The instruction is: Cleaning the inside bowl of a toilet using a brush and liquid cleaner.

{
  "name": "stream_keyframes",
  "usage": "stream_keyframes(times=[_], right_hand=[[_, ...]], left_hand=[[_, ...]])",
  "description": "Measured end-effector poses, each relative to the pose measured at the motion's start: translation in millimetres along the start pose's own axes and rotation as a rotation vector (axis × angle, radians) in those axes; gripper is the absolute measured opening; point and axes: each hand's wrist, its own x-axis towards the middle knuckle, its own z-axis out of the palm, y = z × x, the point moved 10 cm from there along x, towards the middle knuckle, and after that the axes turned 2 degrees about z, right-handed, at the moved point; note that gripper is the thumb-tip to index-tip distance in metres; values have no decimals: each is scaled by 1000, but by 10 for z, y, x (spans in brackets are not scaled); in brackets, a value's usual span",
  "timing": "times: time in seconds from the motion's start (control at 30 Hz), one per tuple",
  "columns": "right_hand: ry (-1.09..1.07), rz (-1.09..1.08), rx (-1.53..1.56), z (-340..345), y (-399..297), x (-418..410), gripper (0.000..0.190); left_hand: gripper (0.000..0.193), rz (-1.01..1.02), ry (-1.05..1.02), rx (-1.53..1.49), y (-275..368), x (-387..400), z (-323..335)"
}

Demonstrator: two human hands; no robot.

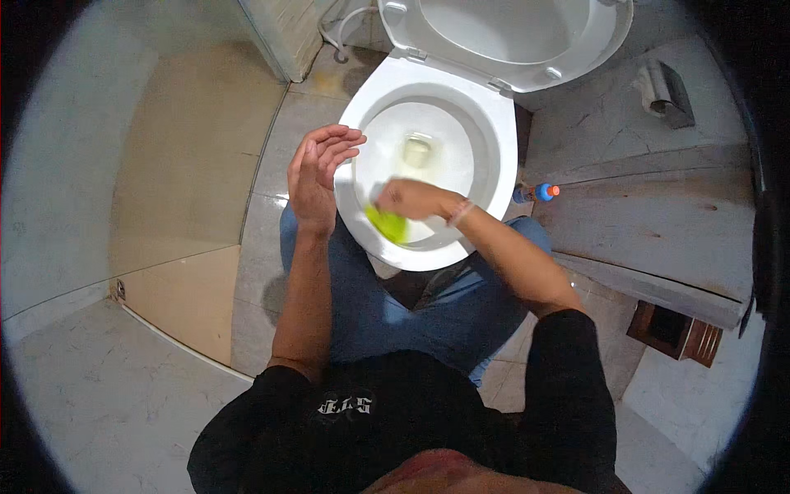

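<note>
A white toilet bowl (pixel 500 148) stands before me with its seat and lid (pixel 602 37) raised. My right hand (pixel 416 199) is closed on a bright yellow-green sponge or cloth (pixel 387 223), which lies against the inner front wall of the bowl; both are slightly blurred, and its exact kind cannot be told. My left hand (pixel 318 173) is raised at the left rim with fingers apart and curved, and nothing is in it. Water (pixel 417 151) with a yellowish tint shows at the bottom of the bowl.
A blue bottle with an orange cap (pixel 543 192) stands right of the bowl. On the right wall hangs a metal toilet paper holder (pixel 674 96). A glass panel (pixel 185 154) rises on the left. A brown wooden box-like object (pixel 674 333) is at the lower right.
</note>
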Motion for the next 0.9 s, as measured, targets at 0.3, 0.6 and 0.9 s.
stream_keyframes(times=[0.3,0.6,0.9], right_hand=[[-34,500,-716,-418,820,-611,35],[194,431,-1129,-1003,1020,-534,17],[152,279,-1148,-1145,785,-369,19]], left_hand=[[52,1,-29,18,-55,76,306],[51,-6,-24,21,-47,-14,172],[56,5,-55,-20,-116,-60,153]])
